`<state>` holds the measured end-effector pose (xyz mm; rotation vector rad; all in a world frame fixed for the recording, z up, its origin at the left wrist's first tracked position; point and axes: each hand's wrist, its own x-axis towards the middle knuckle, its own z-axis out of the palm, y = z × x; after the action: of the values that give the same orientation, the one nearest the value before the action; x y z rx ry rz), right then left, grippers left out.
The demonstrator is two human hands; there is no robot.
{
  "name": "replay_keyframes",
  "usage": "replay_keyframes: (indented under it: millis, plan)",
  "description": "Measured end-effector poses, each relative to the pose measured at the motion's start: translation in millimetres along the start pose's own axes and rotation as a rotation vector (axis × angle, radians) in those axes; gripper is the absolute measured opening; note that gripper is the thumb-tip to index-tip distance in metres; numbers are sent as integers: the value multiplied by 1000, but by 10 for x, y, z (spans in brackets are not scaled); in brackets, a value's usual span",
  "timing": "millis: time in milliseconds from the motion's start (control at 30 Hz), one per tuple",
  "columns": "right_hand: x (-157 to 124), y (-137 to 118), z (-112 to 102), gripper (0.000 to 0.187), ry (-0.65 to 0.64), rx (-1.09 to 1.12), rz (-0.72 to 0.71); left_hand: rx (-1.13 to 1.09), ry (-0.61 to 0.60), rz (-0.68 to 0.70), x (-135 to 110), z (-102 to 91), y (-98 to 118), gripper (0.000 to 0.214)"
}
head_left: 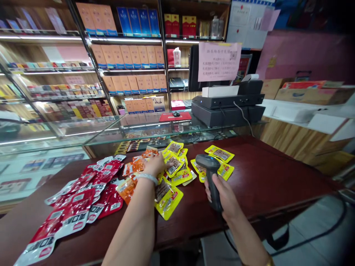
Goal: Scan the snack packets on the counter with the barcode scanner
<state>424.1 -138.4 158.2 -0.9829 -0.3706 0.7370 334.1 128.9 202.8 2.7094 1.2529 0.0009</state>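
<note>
My right hand (222, 194) grips the handle of a black barcode scanner (209, 166), whose head hangs over yellow snack packets (226, 170) on the right of the table. My left hand (154, 164), with a pale bracelet on the wrist, lies over the heap in the middle with its fingers apart. It touches the border between orange snack packets (127, 188) and a heap of yellow snack packets (181, 173); its fingertips are partly hidden. Left of it, red and white snack packets (80, 205) overlap in a spread pile. One more yellow packet (168, 201) lies beside my left forearm.
The dark red table (257, 177) meets a glass display counter (111, 138). On the counter stand a black cash drawer (222, 112), a monitor with a pink notice (219, 61), and a mouse (176, 114) on a red mat. Shelves of boxed goods (127, 55) rise behind. The scanner's cable trails below.
</note>
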Motion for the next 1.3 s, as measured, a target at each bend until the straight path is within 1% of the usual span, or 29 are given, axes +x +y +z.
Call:
replay_keyframes:
  millis: [100, 167, 233, 333, 400, 467, 533, 600, 633, 767, 867, 933, 1067, 1200, 1233, 1300]
  plan:
    - [5, 0, -9, 39, -9, 1, -6, 18, 57, 66, -6, -13, 33, 77]
    - [5, 2, -13, 40, -10, -2, -8, 14, 115, 68, -22, -33, 57, 74]
    - [0, 3, -13, 40, -10, -4, -5, -15, 144, 56, -42, -62, 79, 62]
    - [-11, 2, -12, 39, -3, -1, 2, -83, 174, 32, -71, -120, 93, 36]
    - [-16, 2, -12, 39, -5, 1, 4, -130, 244, 5, -80, -163, 82, 28]
    - [-17, 4, -10, 38, -15, 1, 1, -220, 358, -42, -78, -202, 65, 27]
    - [-16, 6, -7, 37, -24, 0, -9, -372, 467, -98, -71, -229, 66, 25]
    - [-15, 8, -3, 36, -37, -8, -17, -557, 534, -131, -70, -231, 114, 23]
    - [-16, 8, -1, 35, -46, -11, -20, -654, 541, -130, -76, -220, 159, 24]
    - [-37, 9, -11, 37, -71, 13, -35, -1033, 494, -51, -134, -117, 428, 24]
    - [-68, 15, -24, 41, -60, 29, -27, -1217, 478, 14, -176, -33, 594, 20]
    - [-93, 22, -24, 43, -32, 7, -20, -1295, 453, 25, -189, -5, 646, 20]
    - [-139, 22, -9, 46, 33, -50, -10, -1415, 410, 26, -196, -5, 667, 20]
    - [-168, 6, -1, 47, 67, -12, 0, -1460, 401, 14, -201, 23, 722, 18]
    - [-173, 4, -2, 48, 79, 2, 6, -1478, 376, 28, -202, 44, 750, 18]
    - [-178, 2, -6, 48, 105, 36, 13, -1512, 253, 119, -203, 97, 807, 23]
